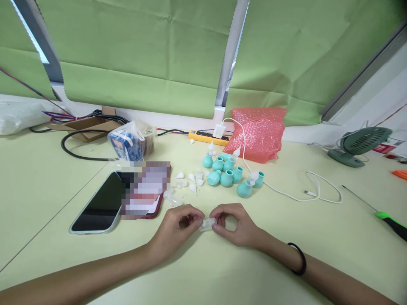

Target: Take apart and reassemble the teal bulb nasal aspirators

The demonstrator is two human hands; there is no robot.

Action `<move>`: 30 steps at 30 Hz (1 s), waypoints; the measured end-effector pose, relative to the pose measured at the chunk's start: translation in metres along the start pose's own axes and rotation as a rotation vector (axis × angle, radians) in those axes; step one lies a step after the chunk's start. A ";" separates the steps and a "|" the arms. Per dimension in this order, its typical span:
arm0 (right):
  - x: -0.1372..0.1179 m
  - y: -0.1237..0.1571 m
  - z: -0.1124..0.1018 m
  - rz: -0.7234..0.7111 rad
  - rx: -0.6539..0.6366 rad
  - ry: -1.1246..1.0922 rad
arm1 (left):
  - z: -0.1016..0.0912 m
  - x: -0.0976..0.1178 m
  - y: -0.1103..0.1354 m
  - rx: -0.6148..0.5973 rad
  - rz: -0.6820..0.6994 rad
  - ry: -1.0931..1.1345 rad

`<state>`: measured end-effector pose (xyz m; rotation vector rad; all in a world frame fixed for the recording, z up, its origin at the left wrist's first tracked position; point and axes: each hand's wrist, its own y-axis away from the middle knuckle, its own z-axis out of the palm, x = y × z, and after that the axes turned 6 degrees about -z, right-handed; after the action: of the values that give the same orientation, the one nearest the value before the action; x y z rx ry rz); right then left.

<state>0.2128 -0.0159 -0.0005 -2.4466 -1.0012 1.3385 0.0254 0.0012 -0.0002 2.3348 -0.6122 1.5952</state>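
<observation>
Clear plastic, a small tip or cap (208,224), sits pinched between both hands just above the table (47,186), at the near edge. The left hand (176,228) grips one end with thumb and forefinger; the right hand (233,226) pinches the other end the same way, a black band (300,258) on its wrist. Whether it is one piece or two being joined cannot be told. My judgement: hold it lightly, keep both ends in line, and twist or press straight, since thin plastic like this may bend or slip. Beyond the hands lie loose white tips (190,180), then a cluster of teal bulbs (230,171), well apart from the fingers. A phone (98,205) lies to the left, a white cable (305,192) to the right.
</observation>
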 end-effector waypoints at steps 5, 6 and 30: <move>-0.001 0.003 0.000 -0.068 -0.065 0.097 | 0.000 0.000 0.000 -0.022 -0.035 0.062; -0.002 0.003 -0.001 -0.095 -0.094 0.129 | -0.001 0.000 0.000 -0.021 -0.044 0.072; -0.003 0.002 -0.002 -0.124 -0.160 0.184 | -0.002 0.002 0.003 0.033 0.109 -0.114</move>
<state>0.2141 -0.0191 0.0014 -2.5167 -1.2311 1.0101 0.0232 -0.0010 0.0017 2.4689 -0.7558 1.5353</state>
